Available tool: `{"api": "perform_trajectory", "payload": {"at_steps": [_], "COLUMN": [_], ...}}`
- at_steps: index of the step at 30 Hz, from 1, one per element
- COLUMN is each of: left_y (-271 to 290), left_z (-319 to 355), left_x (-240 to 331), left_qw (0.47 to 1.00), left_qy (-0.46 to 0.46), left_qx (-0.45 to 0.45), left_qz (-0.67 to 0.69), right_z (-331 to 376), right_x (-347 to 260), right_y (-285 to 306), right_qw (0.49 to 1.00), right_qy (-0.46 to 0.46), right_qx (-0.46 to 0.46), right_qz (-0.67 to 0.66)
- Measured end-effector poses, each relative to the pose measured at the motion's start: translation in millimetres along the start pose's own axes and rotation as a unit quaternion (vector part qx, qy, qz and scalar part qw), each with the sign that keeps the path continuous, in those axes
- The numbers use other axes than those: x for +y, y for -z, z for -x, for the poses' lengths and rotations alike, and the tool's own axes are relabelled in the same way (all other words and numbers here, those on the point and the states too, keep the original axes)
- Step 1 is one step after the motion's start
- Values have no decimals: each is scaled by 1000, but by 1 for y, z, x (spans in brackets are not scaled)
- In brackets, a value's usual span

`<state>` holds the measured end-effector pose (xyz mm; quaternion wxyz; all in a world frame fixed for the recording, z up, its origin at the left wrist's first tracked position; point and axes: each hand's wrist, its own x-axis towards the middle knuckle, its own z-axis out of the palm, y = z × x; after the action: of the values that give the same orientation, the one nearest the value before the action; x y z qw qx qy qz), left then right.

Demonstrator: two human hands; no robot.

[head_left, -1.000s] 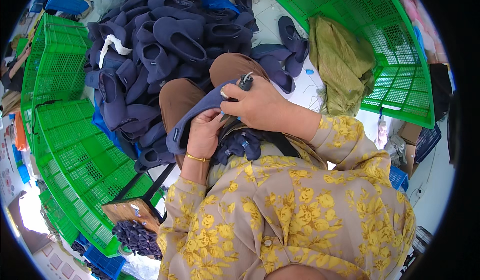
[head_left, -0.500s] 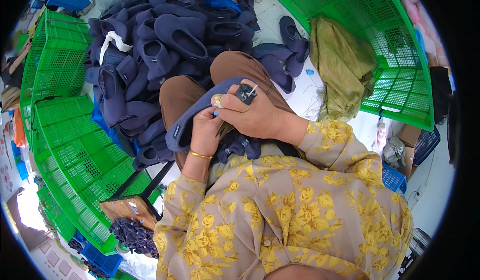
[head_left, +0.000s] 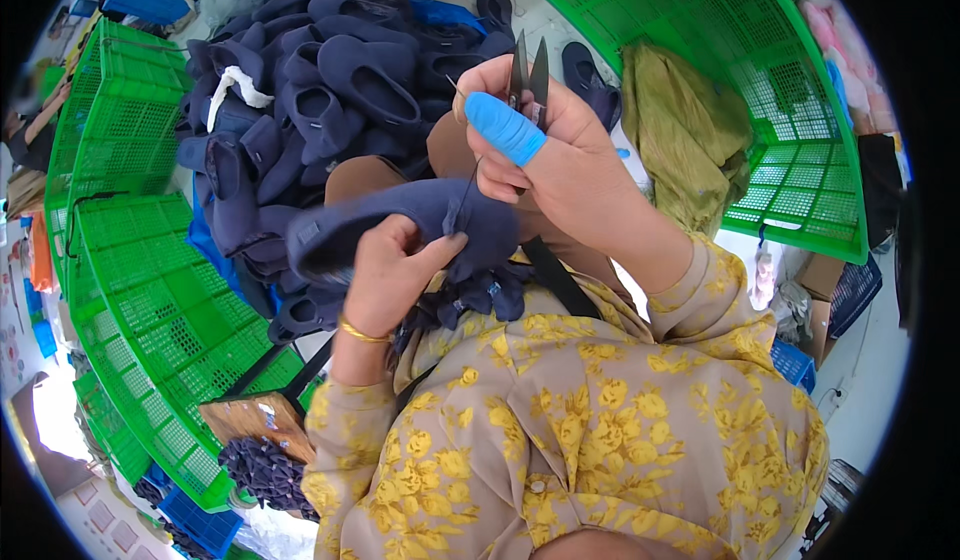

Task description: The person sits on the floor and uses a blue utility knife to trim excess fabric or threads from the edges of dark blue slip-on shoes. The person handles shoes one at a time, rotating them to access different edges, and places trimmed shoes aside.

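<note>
My left hand (head_left: 388, 272) grips a navy slipper (head_left: 405, 208) above my lap, its thumb pressed on the upper and its opening toward the left. My right hand (head_left: 585, 165) is raised above the slipper's other end, its thumb wrapped in a blue cover (head_left: 503, 128). Between thumb and fingers it pinches a thin needle (head_left: 454, 86). Small dark scissors (head_left: 528, 80) also sit in that hand, blades pointing up and apart. A dark thread (head_left: 466, 195) runs from near the right hand to the slipper. Navy fabric bows (head_left: 490, 295) lie in my lap.
A large heap of navy slippers (head_left: 365, 75) lies beyond my knees. Green plastic crates (head_left: 150, 290) stand at the left, another green crate (head_left: 700, 20) at the far right. An olive sack (head_left: 680, 130) lies beside it. A wooden board (head_left: 255, 422) is near my left elbow.
My right hand has lifted up and away from the slipper, turning so the blue thumb and scissors show. The slipper has swung lower and flatter in my left hand, which now holds it alone.
</note>
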<state>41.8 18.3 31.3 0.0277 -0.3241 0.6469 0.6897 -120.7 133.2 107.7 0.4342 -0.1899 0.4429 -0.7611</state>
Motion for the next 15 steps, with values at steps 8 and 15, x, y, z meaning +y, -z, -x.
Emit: {"api": "perform_trajectory", "payload": {"at_steps": [8, 15], "left_y": [69, 59], "left_z": [9, 25], "left_x": [38, 10], "left_qw": [808, 767], "left_qy": [-191, -196], "left_qx": [-119, -136], "left_qz": [-545, -595], "right_z": [-1, 15], "right_x": [-129, -129], "right_y": [61, 105], "right_qw": [957, 966], "right_qy": [78, 235], "right_qx": [-68, -35], "right_qz": [-272, -105]}}
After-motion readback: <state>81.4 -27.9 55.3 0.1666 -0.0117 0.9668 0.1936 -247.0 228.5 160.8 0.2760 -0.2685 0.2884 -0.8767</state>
